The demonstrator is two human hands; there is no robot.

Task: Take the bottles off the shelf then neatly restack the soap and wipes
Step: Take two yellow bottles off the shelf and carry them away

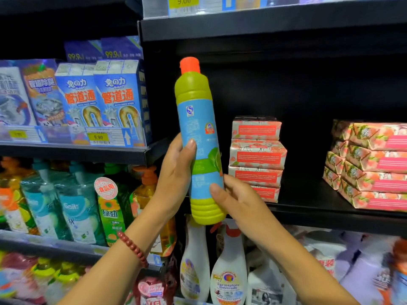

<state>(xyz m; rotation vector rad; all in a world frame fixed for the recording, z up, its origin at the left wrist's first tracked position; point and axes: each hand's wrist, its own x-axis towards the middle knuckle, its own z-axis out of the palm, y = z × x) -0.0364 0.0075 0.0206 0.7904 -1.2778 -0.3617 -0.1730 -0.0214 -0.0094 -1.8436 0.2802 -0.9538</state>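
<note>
- My left grip (pixel 176 172) and right grip (pixel 239 201) both curl round the bottle (pixel 198 128), upright before the left front edge of the shelf (pixel 312 213); I judge 2 holds steady it coming off.
- Soap stack (pixel 256 159) sits just behind, untouched.

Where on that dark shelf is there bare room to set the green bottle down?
Bare shelf for the green bottle lies between the middle soap stack and the right-hand packs. The lower-shelf bottles and the blue boxes on the left are crowded.
</note>
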